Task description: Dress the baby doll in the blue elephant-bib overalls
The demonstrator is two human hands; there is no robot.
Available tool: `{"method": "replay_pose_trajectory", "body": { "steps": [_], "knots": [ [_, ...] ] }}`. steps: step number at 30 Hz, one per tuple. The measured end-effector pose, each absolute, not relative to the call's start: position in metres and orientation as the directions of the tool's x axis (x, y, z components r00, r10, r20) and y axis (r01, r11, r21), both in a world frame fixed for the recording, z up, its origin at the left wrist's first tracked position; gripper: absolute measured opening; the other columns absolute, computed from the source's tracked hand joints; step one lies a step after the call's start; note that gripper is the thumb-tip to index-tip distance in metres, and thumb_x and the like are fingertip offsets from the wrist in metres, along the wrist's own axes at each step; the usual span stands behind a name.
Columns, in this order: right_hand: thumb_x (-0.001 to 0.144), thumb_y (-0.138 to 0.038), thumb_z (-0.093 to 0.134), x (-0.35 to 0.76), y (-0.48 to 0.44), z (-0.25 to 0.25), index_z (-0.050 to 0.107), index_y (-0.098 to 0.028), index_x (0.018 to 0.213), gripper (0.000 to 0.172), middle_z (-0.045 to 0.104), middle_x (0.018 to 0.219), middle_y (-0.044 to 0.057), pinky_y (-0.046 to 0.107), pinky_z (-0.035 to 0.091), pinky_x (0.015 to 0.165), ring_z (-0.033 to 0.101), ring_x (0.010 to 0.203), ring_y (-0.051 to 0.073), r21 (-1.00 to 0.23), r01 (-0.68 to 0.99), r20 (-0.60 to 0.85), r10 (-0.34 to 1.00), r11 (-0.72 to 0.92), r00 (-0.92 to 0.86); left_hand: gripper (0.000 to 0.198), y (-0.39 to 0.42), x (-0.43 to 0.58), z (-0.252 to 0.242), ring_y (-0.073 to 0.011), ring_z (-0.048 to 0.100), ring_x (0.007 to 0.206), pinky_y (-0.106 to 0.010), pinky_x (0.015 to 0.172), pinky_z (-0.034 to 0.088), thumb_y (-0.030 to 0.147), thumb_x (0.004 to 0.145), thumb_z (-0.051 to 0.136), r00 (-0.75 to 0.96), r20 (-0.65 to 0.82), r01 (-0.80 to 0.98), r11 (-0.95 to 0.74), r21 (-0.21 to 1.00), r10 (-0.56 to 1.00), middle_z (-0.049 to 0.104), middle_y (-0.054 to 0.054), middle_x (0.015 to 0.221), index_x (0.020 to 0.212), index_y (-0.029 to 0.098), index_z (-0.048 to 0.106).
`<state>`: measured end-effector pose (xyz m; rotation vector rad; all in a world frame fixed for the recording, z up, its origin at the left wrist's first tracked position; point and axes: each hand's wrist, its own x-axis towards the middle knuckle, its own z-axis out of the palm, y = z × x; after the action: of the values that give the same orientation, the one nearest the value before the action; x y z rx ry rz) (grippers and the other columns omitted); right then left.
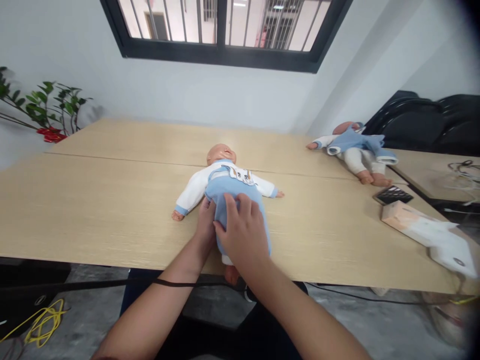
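A baby doll [221, 154] lies on its back on the wooden table, head towards the wall and one foot at the front edge. It wears a white long-sleeved top [195, 187] with blue cuffs and light blue overalls [240, 191] with an animal face on the bib. At the doll's left-of-picture side, my left hand [206, 222] holds the edge of the overalls, most of its fingers hidden by cloth. My right hand [243, 227] lies over the front of the overalls, fingers bent and gripping the fabric.
A second doll [360, 155] in blue and white clothes lies at the back right. Near it are a dark patterned object [393, 195], a tissue box [416, 222] and a white device [453, 255]. Black chairs [423, 125] stand behind; a potted plant [56, 107] is left.
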<state>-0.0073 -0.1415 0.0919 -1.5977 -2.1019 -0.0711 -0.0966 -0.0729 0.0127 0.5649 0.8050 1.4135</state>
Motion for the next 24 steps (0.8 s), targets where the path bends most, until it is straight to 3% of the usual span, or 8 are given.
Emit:
{"method": "replay_pose_trajectory", "body": {
  "steps": [3,6,10,15,20,24],
  "knots": [
    [0.087,-0.017,0.064,-0.004,-0.130,0.089,0.046,-0.019,0.146,0.061,0.047,0.141,0.022,0.054,0.050,0.093,0.050,0.115,0.038,-0.237,0.932,0.396,0.903,0.275,-0.166,0.036,-0.073,-0.098,0.019,-0.0253,0.067,0.112,-0.037,0.100,0.054,0.039,0.081,0.078,-0.025,-0.137,-0.663,0.086,0.744,0.990,0.075,-0.005,0.112,0.111,0.021,0.069],
    [0.083,-0.010,0.061,0.002,-0.121,0.091,0.051,-0.020,0.138,0.056,0.049,0.135,0.020,0.052,0.051,0.091,0.052,0.111,0.035,-0.281,0.925,0.380,0.915,0.255,-0.137,0.033,-0.070,-0.106,0.014,-0.0270,0.067,0.115,-0.038,0.100,0.054,0.038,0.079,0.076,0.081,-0.158,-0.695,0.170,0.699,0.984,0.075,-0.007,0.112,0.107,0.020,0.070],
    [0.079,-0.012,0.062,0.009,-0.120,0.093,0.054,-0.020,0.131,0.053,0.049,0.129,0.018,0.051,0.052,0.092,0.054,0.109,0.034,-0.364,0.891,0.353,0.925,0.271,-0.137,0.038,-0.065,-0.120,-0.001,-0.0243,0.071,0.094,-0.037,0.088,0.056,0.036,0.074,0.085,0.149,-0.141,-0.563,0.202,0.802,0.979,0.075,-0.007,0.099,0.105,0.020,0.070],
    [0.078,-0.014,0.062,0.019,-0.125,0.093,0.057,-0.021,0.127,0.050,0.050,0.125,0.015,0.051,0.052,0.093,0.055,0.106,0.032,-0.429,0.857,0.317,0.936,0.287,-0.154,0.029,-0.053,-0.133,-0.008,-0.0141,0.061,0.066,-0.026,0.064,0.049,0.034,0.073,0.084,-0.012,-0.139,-0.369,0.125,0.921,0.990,0.071,-0.002,0.078,0.092,0.018,0.069],
    [0.078,-0.013,0.061,0.019,-0.132,0.090,0.058,-0.020,0.125,0.048,0.049,0.124,0.015,0.051,0.052,0.094,0.055,0.107,0.032,-0.445,0.847,0.267,0.946,0.291,-0.184,0.024,-0.040,-0.138,-0.008,-0.0128,0.059,0.062,-0.023,0.056,0.044,0.024,0.070,0.080,-0.179,-0.179,-0.315,0.116,0.942,0.967,0.072,0.000,0.079,0.090,0.019,0.068],
    [0.078,-0.011,0.062,0.008,-0.137,0.084,0.057,-0.020,0.127,0.051,0.050,0.125,0.016,0.052,0.051,0.096,0.054,0.108,0.033,-0.418,0.852,0.287,0.936,0.316,-0.205,0.021,-0.038,-0.138,-0.002,-0.0112,0.050,0.051,-0.025,0.053,0.041,0.015,0.066,0.080,-0.172,-0.264,-0.334,0.195,0.922,0.949,0.062,0.003,0.060,0.078,0.019,0.064]
  ]
}}
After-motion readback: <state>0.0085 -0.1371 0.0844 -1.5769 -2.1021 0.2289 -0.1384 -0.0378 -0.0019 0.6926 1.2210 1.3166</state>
